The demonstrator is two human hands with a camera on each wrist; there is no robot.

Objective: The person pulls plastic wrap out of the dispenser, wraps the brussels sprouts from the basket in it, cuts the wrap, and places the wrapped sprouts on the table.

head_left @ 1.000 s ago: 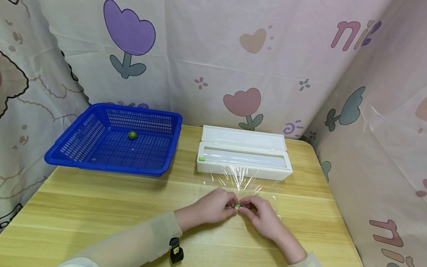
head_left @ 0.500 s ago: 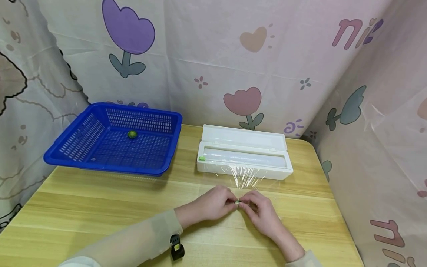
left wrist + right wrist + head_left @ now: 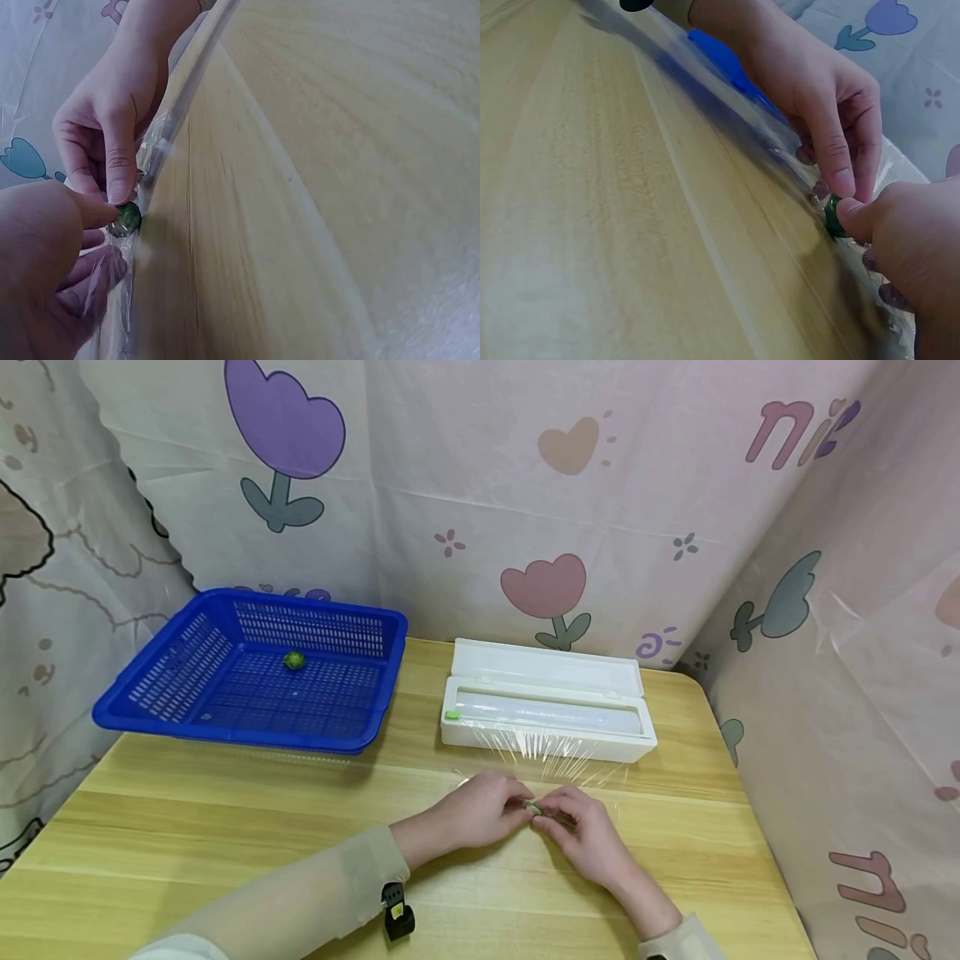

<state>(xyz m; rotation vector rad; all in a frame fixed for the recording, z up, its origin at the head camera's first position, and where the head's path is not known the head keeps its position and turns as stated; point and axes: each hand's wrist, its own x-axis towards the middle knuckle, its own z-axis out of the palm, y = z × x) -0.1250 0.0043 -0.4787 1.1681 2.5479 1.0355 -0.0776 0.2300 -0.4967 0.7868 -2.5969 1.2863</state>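
Note:
A small green ball, mottled and shiny like a Brussels sprout, sits between both hands in clear cling film. From the left, my left hand pinches it with thumb and fingers. Opposite, my right hand pinches the film-covered ball from the right. In the left wrist view the green ball shows just below the right thumb, with film bunched along it. The fingers cover much of it in the right wrist view. The film stretches in creases from the hands back to the white dispenser box.
The box's lid stands open behind the film roll; a green slider sits at its left end. At the left, a blue basket holds another green ball. Printed cloth hangs behind the wooden table.
Both hands have edged slightly away from me, toward the box, with the green ball between them. The film's creases have spread and shortened in front of the box.

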